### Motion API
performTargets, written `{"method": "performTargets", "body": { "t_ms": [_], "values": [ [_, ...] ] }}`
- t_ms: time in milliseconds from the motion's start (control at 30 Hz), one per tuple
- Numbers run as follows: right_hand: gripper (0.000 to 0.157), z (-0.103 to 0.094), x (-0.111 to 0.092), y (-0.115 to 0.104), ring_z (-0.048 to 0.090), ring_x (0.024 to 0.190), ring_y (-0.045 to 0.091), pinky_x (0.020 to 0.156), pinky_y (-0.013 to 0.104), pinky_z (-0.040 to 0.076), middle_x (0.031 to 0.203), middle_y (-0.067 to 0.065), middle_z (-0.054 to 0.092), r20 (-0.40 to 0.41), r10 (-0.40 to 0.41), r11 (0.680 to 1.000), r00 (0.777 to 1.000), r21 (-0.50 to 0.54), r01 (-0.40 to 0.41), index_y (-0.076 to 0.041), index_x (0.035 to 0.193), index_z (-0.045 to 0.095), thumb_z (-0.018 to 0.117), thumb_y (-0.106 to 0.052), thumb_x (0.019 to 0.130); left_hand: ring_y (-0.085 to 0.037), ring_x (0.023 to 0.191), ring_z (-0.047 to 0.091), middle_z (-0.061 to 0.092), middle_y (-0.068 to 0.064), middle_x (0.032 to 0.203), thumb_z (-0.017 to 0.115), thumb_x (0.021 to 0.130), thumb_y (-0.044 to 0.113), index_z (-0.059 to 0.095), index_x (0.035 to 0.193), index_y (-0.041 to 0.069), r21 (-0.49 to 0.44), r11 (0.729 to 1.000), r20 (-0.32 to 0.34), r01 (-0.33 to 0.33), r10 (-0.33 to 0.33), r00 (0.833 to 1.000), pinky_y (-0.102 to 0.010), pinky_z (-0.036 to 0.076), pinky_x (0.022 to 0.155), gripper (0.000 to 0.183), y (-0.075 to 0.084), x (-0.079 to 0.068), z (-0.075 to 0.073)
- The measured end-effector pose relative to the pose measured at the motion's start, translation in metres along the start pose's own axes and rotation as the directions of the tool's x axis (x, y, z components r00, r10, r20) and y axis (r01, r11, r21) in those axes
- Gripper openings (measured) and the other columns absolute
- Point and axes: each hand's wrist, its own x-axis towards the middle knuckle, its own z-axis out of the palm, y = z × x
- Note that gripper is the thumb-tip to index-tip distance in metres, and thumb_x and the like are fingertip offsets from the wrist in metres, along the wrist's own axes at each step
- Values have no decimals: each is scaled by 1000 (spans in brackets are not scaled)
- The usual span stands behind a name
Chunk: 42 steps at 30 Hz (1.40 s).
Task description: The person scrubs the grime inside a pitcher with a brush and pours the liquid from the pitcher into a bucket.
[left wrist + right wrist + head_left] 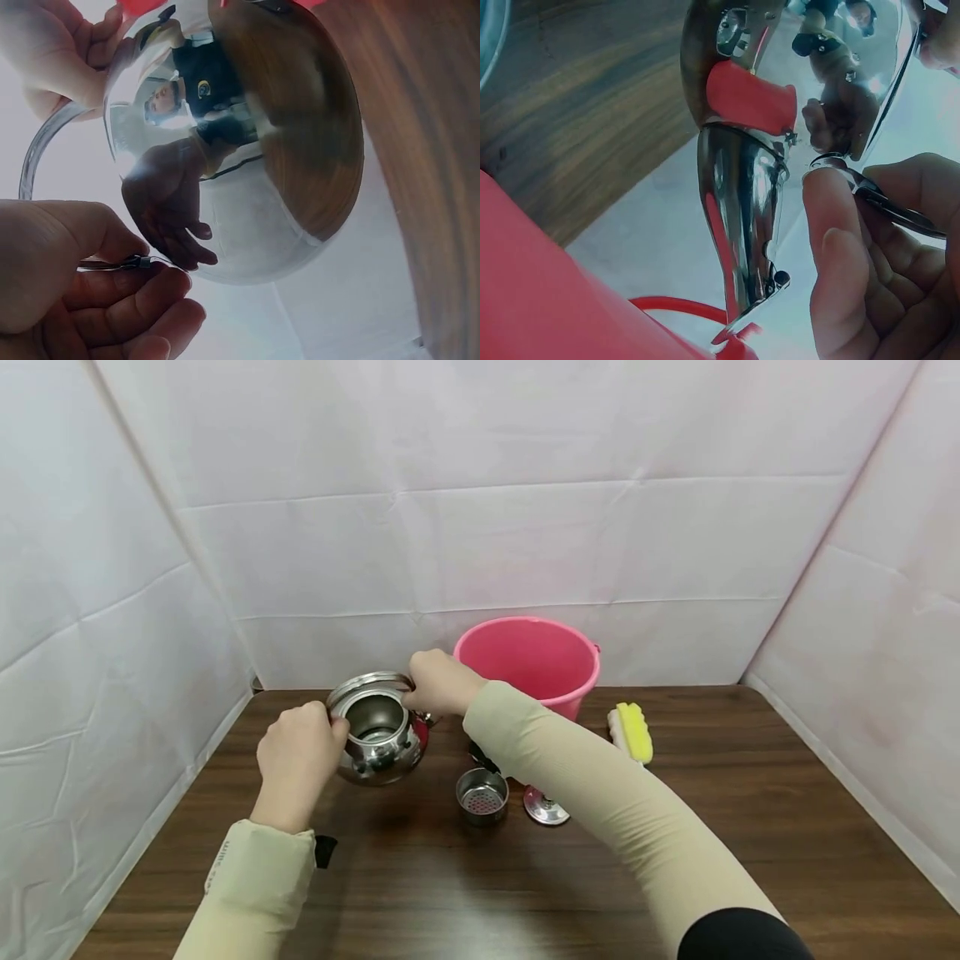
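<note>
A shiny metal kettle (381,767) without its lid is at the left of the table in the head view, its round mouth facing up. My left hand (300,760) grips one end of its hoop handle (375,677). At the other end, my right hand (442,683) pinches the handle where it joins the body. In the right wrist view, the kettle's spout (739,202) points toward the bucket. The left wrist view shows both hands at the handle and the polished body (300,150) beside them.
A pink bucket (525,647) stands at the back, just right of my right hand. A perforated metal strainer (482,795) and a round metal lid (546,808) lie near my right sleeve. Farther right is a yellow and white sponge (633,732). White sheeting encloses the table.
</note>
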Motion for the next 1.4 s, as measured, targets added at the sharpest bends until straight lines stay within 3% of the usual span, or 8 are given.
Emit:
{"method": "performTargets", "body": {
  "t_ms": [333,700,933,1200,1400],
  "values": [
    [27,-24,-4,-4,63,49,13,50,21,42,50,-3,51,-21,9,996,1000,92,-7,-12,58,50,57,-13,85,-42,51,56,60,-24,65,51,82,14,47,57,5,46,998,-38,-44,46,998,-45,36,39,26,9,16,-24],
    [29,-51,-4,0,61,46,13,48,22,49,49,-1,51,-49,20,987,999,161,-12,-10,57,52,54,-11,85,-36,52,52,53,-18,62,48,79,12,38,53,12,39,997,-52,-68,70,996,-41,33,39,28,25,35,-44],
    [22,-67,-7,8,65,52,17,48,21,46,50,-2,52,-89,54,993,995,113,-43,-6,64,60,55,-12,84,-46,68,61,62,-23,73,49,83,16,48,58,9,40,997,-21,-70,71,997,-47,39,43,27,40,47,-47],
    [27,-82,-14,17,63,50,16,47,20,41,47,-2,50,-122,70,993,990,99,-58,-9,58,55,54,-12,84,-45,70,62,64,-23,78,47,84,16,52,63,7,34,995,-31,-94,95,995,-51,43,49,23,55,56,-46],
    [26,-91,-18,23,64,51,18,48,22,44,47,-2,50,-139,99,989,985,119,-82,-6,60,57,55,-13,85,-41,68,61,61,-20,75,47,85,16,47,62,9,23,994,-29,-108,109,994,-48,42,48,25,64,62,-45]
  ]
}}
